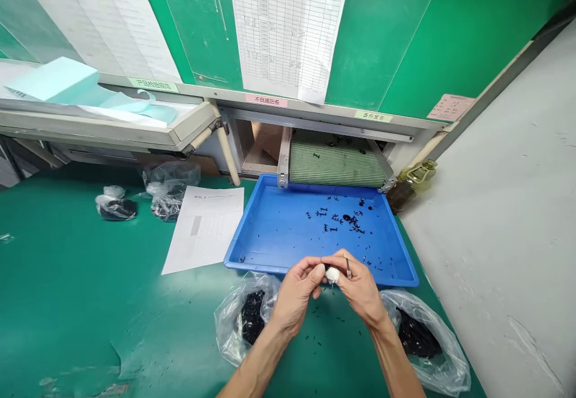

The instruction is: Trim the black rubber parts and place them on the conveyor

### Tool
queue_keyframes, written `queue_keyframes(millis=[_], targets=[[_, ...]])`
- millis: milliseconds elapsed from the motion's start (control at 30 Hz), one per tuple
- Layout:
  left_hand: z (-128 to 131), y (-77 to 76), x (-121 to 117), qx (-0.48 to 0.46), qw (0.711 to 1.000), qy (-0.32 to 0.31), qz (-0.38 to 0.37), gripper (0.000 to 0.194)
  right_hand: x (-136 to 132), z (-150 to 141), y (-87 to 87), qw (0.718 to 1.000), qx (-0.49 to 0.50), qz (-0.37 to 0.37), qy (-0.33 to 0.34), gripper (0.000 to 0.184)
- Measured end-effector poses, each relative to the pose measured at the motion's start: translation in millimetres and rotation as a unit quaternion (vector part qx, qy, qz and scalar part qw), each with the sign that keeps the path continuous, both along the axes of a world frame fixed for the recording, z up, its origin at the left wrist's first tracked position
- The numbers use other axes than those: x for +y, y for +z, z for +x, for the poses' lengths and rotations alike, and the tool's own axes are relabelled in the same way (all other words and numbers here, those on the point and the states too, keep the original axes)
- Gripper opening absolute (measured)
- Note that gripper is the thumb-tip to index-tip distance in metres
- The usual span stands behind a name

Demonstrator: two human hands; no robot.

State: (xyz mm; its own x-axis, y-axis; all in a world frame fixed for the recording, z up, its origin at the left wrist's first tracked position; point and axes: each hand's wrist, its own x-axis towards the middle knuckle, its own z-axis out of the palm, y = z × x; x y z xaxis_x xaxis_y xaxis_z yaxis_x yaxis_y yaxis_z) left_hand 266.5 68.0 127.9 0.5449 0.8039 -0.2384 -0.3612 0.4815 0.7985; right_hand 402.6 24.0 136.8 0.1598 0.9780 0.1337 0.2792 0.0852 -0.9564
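Pinching in close above the green surface [67,302], the left hand [294,290] and right hand [357,287] meet just in front of the near rim of a blue tray [396,277]. A white wad [332,275] sits between them, and the left hand's grip is narrow and closed on it, though I cannot tell whether it is loose or wrapped on a finger. The right hand's grip is just as narrow, thumb and finger pinching a slim tool [348,268] upright beside the wad. Working this tightly together probably steadies such small work. Black parts [342,221] lie scattered in the tray, with more specks on the surface under the hands. A clear bag [231,332] and another bag [450,356], both holding dark pieces, sit on either side of the hands, seemingly placed within easy reach. A paper sheet [202,230] lies left of the tray, and a mesh panel [337,167] rises behind it.
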Motion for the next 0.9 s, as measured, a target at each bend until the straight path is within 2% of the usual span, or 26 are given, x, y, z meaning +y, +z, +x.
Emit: queue_keyframes(millis=[167, 300, 500, 633, 767, 900], targets=[[-9.0, 2.8, -15.2, 0.003, 1.0, -0.02, 0.0, 0.025, -23.5, -6.5, 1.2, 0.999, -0.045, -0.009, 0.013, 0.029], [-13.0, 2.5, -22.7, -0.031, 0.998, -0.037, -0.048, 0.025, -33.9, -11.1, 2.6, 0.998, -0.057, 0.0, 0.019, 0.026], [-16.0, 1.1, -25.7, -0.029, 0.994, -0.049, -0.096, 0.03, -41.3, -18.2, -0.2, 0.996, -0.034, -0.043, -0.066, 0.015], [-18.8, -2.2, -26.2, -0.028, 0.993, -0.052, -0.107, 0.023, -48.1, -17.4, 0.9, 0.996, -0.044, -0.038, -0.071, 0.02], [-20.6, -5.5, -28.5, -0.047, 0.988, -0.026, -0.143, 0.023, -55.0, -20.5, 5.1, 0.995, -0.077, -0.018, -0.059, 0.026], [-20.7, -11.2, -32.3, -0.062, 0.984, -0.004, -0.165, 0.024, -58.7, -26.7, 1.8, 0.992, -0.092, -0.013, -0.081, 0.032]])
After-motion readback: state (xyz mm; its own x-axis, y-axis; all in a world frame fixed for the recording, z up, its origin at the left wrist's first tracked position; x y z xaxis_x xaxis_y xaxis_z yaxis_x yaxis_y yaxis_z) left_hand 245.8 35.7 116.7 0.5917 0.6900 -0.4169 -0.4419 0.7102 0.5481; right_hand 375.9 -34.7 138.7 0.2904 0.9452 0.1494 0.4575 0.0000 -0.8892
